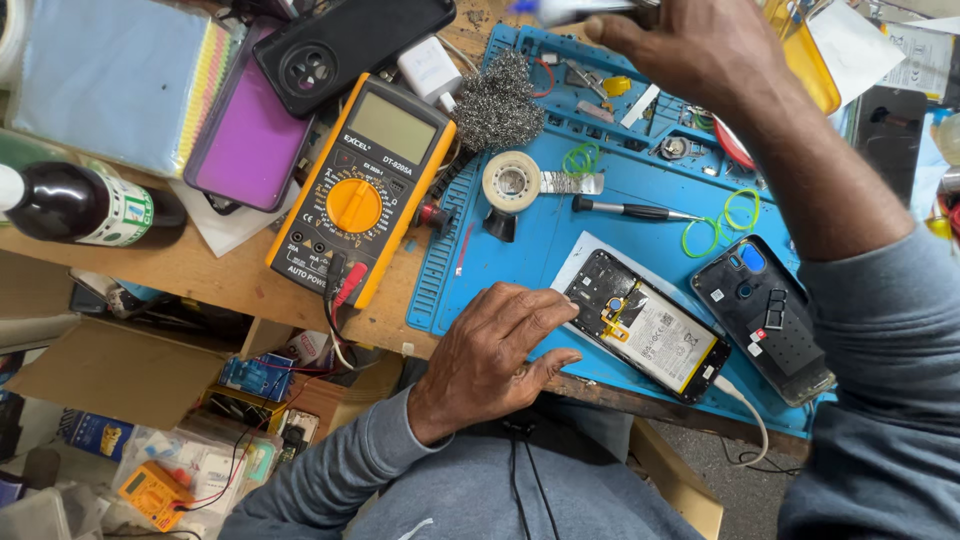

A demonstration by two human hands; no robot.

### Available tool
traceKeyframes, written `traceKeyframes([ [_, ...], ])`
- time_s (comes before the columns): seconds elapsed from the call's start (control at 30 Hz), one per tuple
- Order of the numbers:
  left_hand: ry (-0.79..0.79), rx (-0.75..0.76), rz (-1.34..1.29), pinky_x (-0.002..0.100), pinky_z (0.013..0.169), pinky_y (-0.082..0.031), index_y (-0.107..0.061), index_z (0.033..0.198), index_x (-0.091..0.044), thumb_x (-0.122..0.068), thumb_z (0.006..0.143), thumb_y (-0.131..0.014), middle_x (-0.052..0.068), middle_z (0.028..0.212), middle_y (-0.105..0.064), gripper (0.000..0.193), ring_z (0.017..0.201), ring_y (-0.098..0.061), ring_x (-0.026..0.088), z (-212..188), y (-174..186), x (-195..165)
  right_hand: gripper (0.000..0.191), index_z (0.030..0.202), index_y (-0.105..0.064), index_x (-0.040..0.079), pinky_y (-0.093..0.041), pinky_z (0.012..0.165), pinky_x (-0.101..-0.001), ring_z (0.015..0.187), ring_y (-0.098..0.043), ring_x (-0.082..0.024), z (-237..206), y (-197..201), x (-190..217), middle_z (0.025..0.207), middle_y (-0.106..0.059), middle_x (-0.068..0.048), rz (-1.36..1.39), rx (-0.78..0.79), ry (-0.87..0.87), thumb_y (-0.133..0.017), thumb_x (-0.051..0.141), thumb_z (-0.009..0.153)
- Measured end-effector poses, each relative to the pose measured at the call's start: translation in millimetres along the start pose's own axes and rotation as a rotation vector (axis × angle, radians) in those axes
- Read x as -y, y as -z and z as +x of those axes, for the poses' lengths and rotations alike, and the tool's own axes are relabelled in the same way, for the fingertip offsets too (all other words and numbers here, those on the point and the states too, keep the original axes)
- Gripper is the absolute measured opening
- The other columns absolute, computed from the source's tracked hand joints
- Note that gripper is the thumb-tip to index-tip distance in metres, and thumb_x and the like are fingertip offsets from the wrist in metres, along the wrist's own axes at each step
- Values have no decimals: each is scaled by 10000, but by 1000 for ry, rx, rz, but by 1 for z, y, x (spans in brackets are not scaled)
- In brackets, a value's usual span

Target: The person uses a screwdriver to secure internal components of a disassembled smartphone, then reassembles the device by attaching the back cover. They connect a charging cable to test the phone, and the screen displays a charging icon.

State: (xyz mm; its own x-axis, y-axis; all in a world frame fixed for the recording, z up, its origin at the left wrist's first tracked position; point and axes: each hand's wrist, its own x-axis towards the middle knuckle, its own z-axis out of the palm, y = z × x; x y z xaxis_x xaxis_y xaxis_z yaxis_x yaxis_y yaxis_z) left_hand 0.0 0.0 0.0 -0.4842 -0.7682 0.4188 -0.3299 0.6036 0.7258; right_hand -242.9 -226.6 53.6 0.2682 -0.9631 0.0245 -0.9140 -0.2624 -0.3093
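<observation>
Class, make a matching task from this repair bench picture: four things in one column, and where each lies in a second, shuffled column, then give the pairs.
Things
1. multimeter
2. opened phone
3. roll of tape
4. screwdriver

Places
A. under the left hand's fingertips
B. on the blue mat, right of the tape
C. on the wooden bench, left of the mat
D. at the mat's left part, below the steel wool

Pairs: 1-C, 2-A, 3-D, 4-B
</observation>
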Motion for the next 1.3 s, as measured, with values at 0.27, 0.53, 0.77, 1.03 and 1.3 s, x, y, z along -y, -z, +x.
traceKeyframes([
  [0.27, -11, -3, 7, 397, 949, -530, -616, 1286, -57, -229, 883, -827, 84, 1253, -646, 486, 1104, -622, 272, 4, 3, -1, 378, 1325, -643, 60, -574, 845, -436, 999, -724, -301, -29, -2, 34, 1156, -764, -121, 197, 12, 367, -654, 18, 950],
  [0.53, 6, -15, 3, 394, 954, -534, -619, 1287, -63, -219, 890, -827, 78, 1253, -647, 474, 1108, -622, 266, 4, 2, 0, 320, 1254, -532, 45, -566, 1128, -362, 1348, -645, -298, -27, 20, 33, 1357, -655, -169, 464, -117, 707, -585, -178, 1029],
  [0.77, 9, 3, -3, 401, 959, -527, -623, 1281, -56, -210, 889, -832, 88, 1259, -648, 470, 1133, -625, 272, 4, 4, 0, 253, 1203, -697, 24, -587, 855, -360, 986, -717, -258, -41, 28, 17, 1141, -723, -158, 229, -32, 276, -628, -64, 976],
  [1.03, 19, 15, 0, 398, 953, -528, -646, 1248, -65, -227, 838, -860, 87, 1227, -686, 490, 1114, -648, 260, 7, -5, 4, 161, 1112, -804, 153, -547, 673, -426, 768, -705, -296, -72, 48, -55, 930, -752, -102, -288, 90, 177, -764, 250, 990],
  [1.3, 11, 15, 21, 399, 933, -527, -645, 1249, -64, -232, 840, -860, 88, 1221, -686, 493, 1109, -648, 256, 5, -11, 6, 127, 1033, -810, 174, -546, 609, -436, 720, -699, -298, -110, 30, -63, 844, -709, -57, -465, 58, 168, -746, 243, 947],
])
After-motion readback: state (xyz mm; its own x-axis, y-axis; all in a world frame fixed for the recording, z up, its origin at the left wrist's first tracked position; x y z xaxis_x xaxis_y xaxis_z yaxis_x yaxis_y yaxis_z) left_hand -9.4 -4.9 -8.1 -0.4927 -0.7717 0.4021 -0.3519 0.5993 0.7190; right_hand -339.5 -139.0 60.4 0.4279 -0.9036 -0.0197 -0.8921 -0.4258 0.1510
